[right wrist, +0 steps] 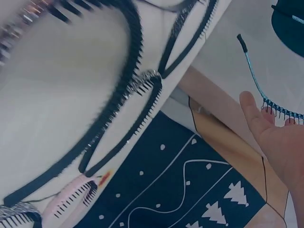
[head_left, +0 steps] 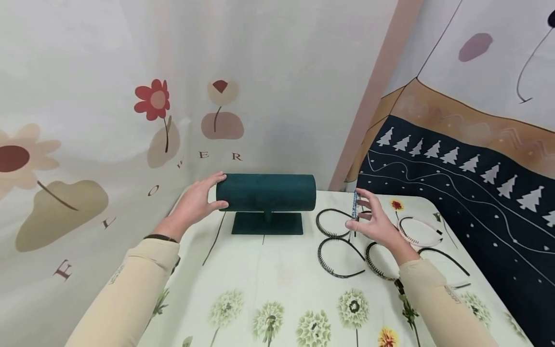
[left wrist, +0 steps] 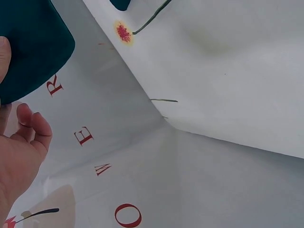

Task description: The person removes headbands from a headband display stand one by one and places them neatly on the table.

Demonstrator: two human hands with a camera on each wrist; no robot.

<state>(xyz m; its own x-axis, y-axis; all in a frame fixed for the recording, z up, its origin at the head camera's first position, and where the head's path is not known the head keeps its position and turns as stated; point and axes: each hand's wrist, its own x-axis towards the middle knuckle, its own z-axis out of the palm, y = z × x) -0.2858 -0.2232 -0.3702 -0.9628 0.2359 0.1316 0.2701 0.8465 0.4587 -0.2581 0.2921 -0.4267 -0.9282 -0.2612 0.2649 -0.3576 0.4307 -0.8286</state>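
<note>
A dark green velvet-like roll (head_left: pixel 269 193) stands on a flat rectangular base (head_left: pixel 267 225) towards the back of the table. At the roll's left end, my left hand (head_left: pixel 195 200) grips it, fingers over the top and thumb low on the front. The left wrist view shows the end of the roll (left wrist: pixel 38 52) beside the hand (left wrist: pixel 19 164). To the right of the roll, my right hand (head_left: pixel 377 224) holds a blue toothed headband (head_left: pixel 355 206) above the table. In the right wrist view this headband (right wrist: pixel 254 76) has a dark tip, and its teeth lie by the fingers.
Several dark toothed headbands, including a front one (head_left: pixel 320 253), lie under and around the right hand. A pale pink headband (head_left: pixel 403 233) lies further right. The table has a flower-print cover (head_left: pixel 260 270). Printed fabric hangs (head_left: pixel 282 96) close behind it.
</note>
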